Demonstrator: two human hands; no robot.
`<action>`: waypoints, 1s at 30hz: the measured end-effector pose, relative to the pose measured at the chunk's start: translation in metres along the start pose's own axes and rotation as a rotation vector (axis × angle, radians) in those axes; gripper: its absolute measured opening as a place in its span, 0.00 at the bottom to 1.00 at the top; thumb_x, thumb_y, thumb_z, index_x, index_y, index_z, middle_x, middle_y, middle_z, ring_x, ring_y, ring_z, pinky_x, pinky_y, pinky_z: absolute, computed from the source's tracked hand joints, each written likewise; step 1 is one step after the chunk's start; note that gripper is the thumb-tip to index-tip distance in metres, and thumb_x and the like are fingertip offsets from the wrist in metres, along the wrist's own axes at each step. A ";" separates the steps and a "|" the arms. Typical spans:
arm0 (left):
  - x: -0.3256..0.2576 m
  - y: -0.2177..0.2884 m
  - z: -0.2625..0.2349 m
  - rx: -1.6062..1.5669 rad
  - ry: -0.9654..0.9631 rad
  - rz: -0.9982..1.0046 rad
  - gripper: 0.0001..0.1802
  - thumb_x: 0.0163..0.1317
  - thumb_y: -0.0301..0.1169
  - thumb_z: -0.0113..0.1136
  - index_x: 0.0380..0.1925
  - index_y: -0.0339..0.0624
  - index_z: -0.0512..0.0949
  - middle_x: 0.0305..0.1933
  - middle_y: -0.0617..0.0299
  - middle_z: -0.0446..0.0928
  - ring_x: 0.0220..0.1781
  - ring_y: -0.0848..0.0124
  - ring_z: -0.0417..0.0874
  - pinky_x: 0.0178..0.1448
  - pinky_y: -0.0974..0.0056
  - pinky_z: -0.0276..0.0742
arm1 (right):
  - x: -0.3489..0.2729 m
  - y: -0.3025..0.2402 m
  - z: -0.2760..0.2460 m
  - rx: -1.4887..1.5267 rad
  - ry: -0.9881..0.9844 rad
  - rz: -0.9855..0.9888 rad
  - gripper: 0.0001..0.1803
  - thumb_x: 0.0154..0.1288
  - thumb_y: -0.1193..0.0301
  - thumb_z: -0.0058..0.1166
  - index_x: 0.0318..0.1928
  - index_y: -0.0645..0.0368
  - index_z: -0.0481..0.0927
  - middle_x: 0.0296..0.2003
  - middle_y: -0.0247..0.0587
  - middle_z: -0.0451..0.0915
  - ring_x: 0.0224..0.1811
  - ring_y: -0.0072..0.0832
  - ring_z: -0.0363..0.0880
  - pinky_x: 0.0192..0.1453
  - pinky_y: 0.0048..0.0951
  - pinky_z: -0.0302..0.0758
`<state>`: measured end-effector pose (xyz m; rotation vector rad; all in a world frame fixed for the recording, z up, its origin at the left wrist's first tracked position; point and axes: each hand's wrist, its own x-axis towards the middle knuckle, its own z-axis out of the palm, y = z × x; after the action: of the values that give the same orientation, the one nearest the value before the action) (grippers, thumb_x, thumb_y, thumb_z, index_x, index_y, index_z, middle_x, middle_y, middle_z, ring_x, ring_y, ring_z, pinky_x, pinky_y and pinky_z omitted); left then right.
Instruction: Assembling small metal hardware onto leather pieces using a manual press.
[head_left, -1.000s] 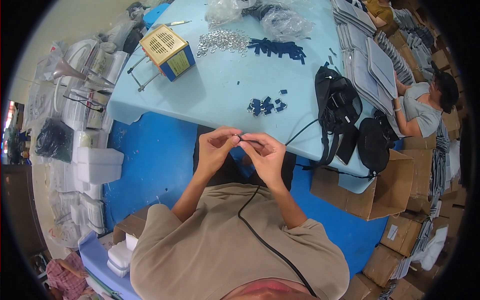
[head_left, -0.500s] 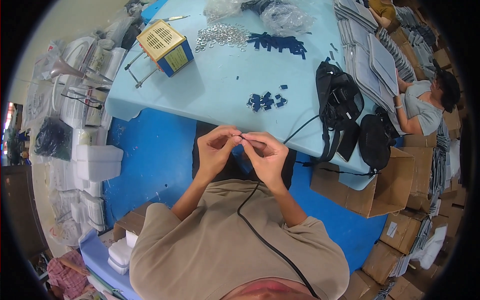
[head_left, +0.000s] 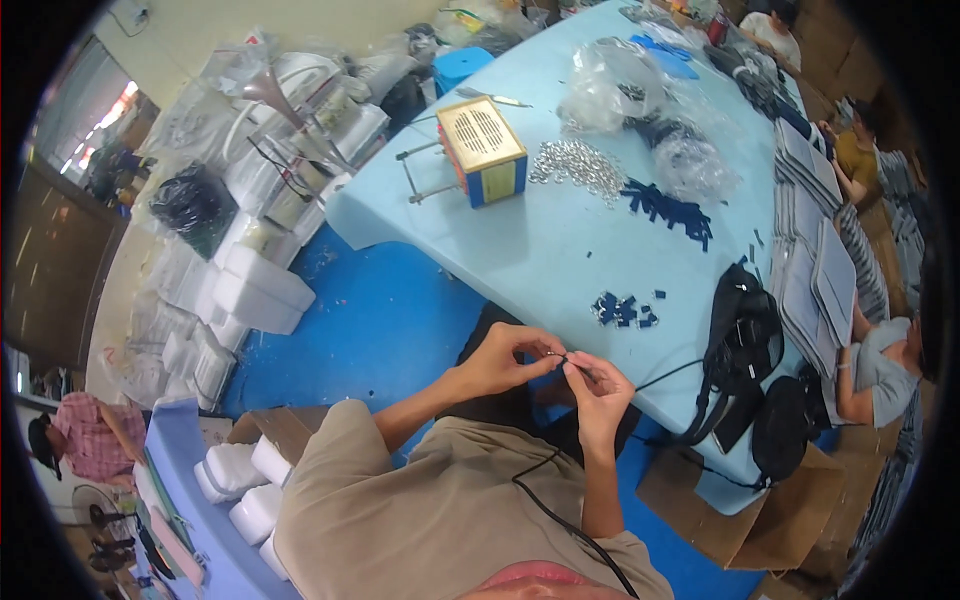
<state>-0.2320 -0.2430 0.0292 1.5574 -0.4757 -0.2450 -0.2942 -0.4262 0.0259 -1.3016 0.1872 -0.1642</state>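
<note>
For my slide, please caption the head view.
Left hand and right hand pinch a small dark piece beside a light-blue table.

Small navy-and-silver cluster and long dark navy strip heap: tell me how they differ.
The navy-and-silver cluster shows shiny bits; the navy strip heap looks plain. The cluster has shorter pieces than the heap. The cluster is smaller than the heap. Both lie on the pale blue table.

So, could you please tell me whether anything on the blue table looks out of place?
Only slightly: a small dark scrap lies alone on the table, apart from the navy strips and the cluster of navy pieces.
</note>
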 end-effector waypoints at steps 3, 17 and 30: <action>0.014 0.016 -0.052 0.169 0.214 -0.018 0.05 0.62 0.22 0.66 0.38 0.38 0.84 0.33 0.65 0.85 0.33 0.80 0.84 0.39 0.72 0.81 | 0.004 0.000 0.002 0.000 0.031 -0.007 0.10 0.64 0.85 0.63 0.46 0.70 0.84 0.42 0.47 0.86 0.46 0.27 0.85 0.55 0.27 0.80; 0.086 -0.048 -0.297 0.026 0.900 -0.372 0.28 0.52 0.30 0.78 0.52 0.37 0.76 0.38 0.58 0.85 0.28 0.73 0.83 0.21 0.77 0.68 | -0.007 0.018 -0.014 0.009 0.003 0.080 0.05 0.69 0.80 0.60 0.44 0.67 0.83 0.38 0.41 0.85 0.41 0.24 0.84 0.45 0.25 0.80; 0.096 -0.052 -0.303 -0.117 0.832 -0.394 0.29 0.51 0.28 0.79 0.53 0.36 0.77 0.39 0.59 0.85 0.30 0.77 0.79 0.22 0.80 0.69 | -0.008 0.017 -0.015 0.017 -0.018 0.074 0.05 0.68 0.80 0.62 0.43 0.66 0.84 0.37 0.40 0.86 0.41 0.23 0.85 0.45 0.23 0.80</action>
<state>-0.0060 -0.0141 0.0068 1.4768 0.4910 0.0880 -0.3050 -0.4340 0.0063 -1.2765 0.2179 -0.0909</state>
